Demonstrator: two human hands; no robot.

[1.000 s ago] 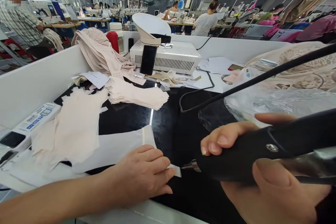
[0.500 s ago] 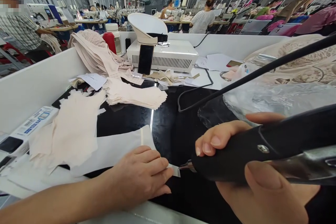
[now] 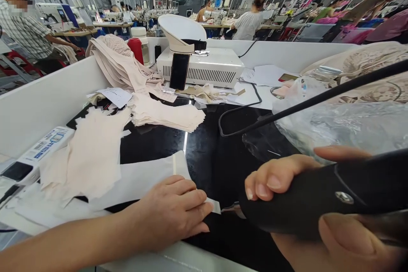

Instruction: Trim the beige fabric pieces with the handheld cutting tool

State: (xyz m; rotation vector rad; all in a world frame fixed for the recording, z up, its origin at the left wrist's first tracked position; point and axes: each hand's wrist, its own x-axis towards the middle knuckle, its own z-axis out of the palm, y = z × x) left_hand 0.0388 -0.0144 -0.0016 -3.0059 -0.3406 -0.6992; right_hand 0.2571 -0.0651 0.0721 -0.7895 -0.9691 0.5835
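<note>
My left hand (image 3: 174,212) rests at the near edge of the black work surface (image 3: 153,144). Its fingers are bunched and press down on a white fabric piece (image 3: 140,180) with a pale cross band. A narrow end of that fabric (image 3: 215,206) sticks out past the fingertips. My right hand (image 3: 287,174) is wrapped around a black handheld tool (image 3: 296,202). The tool's slim metal tip (image 3: 234,209) points left and lies close to the fabric end; whether they touch I cannot tell.
Pale pink cut pieces (image 3: 89,153) lie at left, a second stack (image 3: 168,112) beyond. Behind stand a white vented box (image 3: 213,66), a phone (image 3: 179,71) and a visor (image 3: 181,32). A black cable (image 3: 318,102) crosses above a plastic bag (image 3: 334,127) at right.
My right hand and the black tool have shifted right, and the tip sits slightly farther from the fabric end. My left hand keeps its place on the fabric. The whole view has drifted slightly.
</note>
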